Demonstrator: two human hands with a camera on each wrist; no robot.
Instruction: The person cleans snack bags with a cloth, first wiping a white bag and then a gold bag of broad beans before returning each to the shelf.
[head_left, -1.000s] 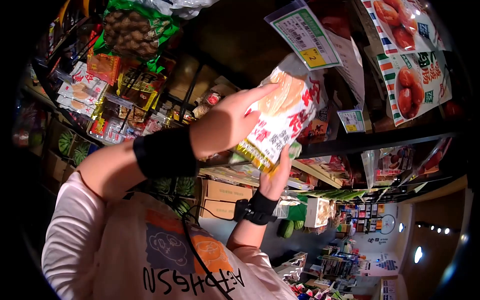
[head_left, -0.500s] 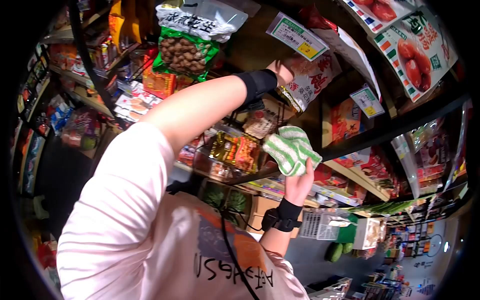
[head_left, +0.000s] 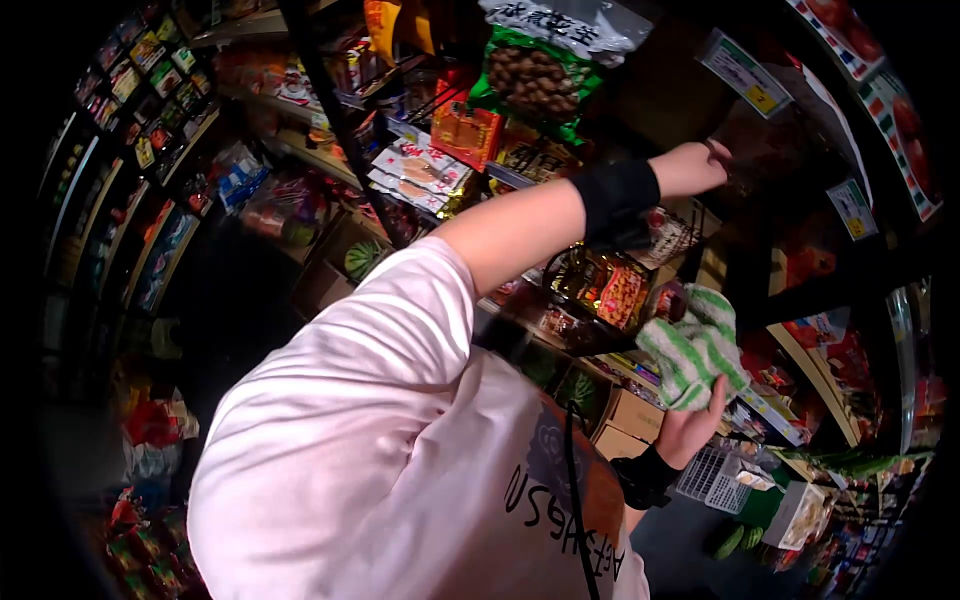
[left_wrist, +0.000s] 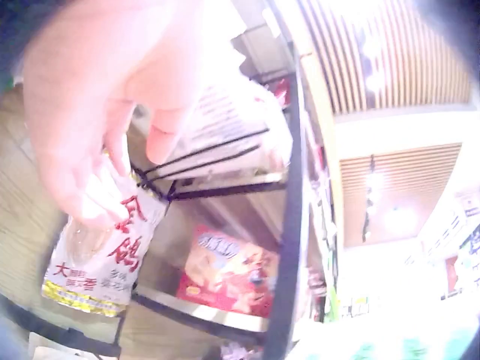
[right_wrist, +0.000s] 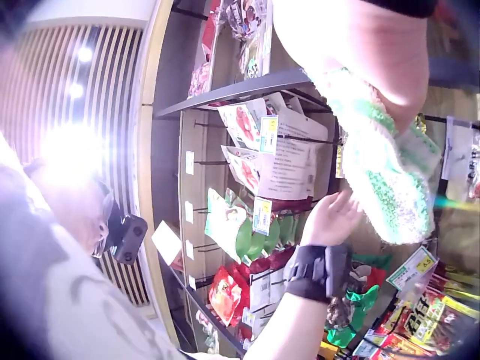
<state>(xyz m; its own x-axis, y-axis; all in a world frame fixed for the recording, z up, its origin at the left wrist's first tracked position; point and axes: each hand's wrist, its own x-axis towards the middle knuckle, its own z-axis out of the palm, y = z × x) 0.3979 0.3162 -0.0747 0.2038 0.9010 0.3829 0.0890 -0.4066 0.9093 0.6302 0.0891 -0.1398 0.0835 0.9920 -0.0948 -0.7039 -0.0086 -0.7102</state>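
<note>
In the head view my left hand [head_left: 692, 168] reaches into the shelf, its fingers loosely bent. The left wrist view has its fingers overlapping the upper front of a white seed packet [left_wrist: 105, 259] with red lettering and a yellow bottom edge. In the head view that packet is dim in shadow. Lower and to the right, my right hand [head_left: 690, 425] holds a green-and-white striped towel [head_left: 695, 350], thumb across it. The right wrist view shows the towel [right_wrist: 382, 172] hanging bunched from the hand, near the left hand [right_wrist: 334, 217].
Price tags [head_left: 745, 75] stick out from the shelf beside the left hand. A bag of brown peanuts [head_left: 535, 80] hangs above the left forearm. Red snack bags [left_wrist: 229, 274] lie on a shelf divided by a dark upright post [left_wrist: 289, 247]. Cardboard boxes [head_left: 635, 415] stand below.
Both hands were on the seed packet a second ago; the right hand has since come away with the towel. The left hand moved the packet into the shelf and drew back slightly. The head view turned left.
</note>
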